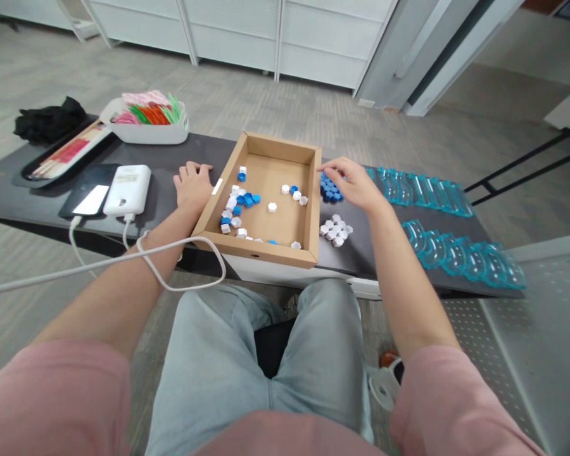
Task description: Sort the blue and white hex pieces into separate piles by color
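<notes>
Beside the cardboard tray (313,209), the right hand (354,183) pinches over the blue pieces (329,189); the left hand (193,183) rests flat, empty. No writing is legible.

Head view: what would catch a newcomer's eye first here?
A cardboard tray at centre, holding scattered blue and white hexagon pieces. The right hand rests over a sorted blue pile beside the tray, above a white pile; the left hand lies flat at the tray's left.

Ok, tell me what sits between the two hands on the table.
In the head view, the cardboard tray with loose blue and white hex pieces lies between the left hand and the right hand.
</notes>
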`<control>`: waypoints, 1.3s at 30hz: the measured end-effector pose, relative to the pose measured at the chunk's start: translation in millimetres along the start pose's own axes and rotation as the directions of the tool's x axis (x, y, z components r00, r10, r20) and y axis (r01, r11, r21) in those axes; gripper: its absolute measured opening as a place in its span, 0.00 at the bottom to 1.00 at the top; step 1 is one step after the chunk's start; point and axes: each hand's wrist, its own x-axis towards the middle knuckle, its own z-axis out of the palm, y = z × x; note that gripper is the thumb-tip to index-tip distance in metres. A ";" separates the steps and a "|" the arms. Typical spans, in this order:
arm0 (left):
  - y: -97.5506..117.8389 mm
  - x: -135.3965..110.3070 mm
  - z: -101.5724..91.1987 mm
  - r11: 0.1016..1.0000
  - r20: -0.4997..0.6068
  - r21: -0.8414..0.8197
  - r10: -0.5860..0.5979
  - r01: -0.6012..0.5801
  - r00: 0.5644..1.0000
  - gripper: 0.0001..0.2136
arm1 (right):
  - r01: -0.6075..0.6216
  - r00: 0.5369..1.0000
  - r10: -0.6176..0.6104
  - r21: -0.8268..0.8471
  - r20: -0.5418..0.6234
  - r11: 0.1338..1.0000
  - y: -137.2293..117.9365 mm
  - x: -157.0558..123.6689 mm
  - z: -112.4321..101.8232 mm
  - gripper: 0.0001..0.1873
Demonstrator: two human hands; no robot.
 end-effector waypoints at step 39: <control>8.4 0.7 -12.3 0.991 0.055 0.067 -0.124 0.120 0.991 0.37 | -0.295 0.955 0.281 -0.203 -0.097 0.933 70.1 -45.3 -8.2 0.13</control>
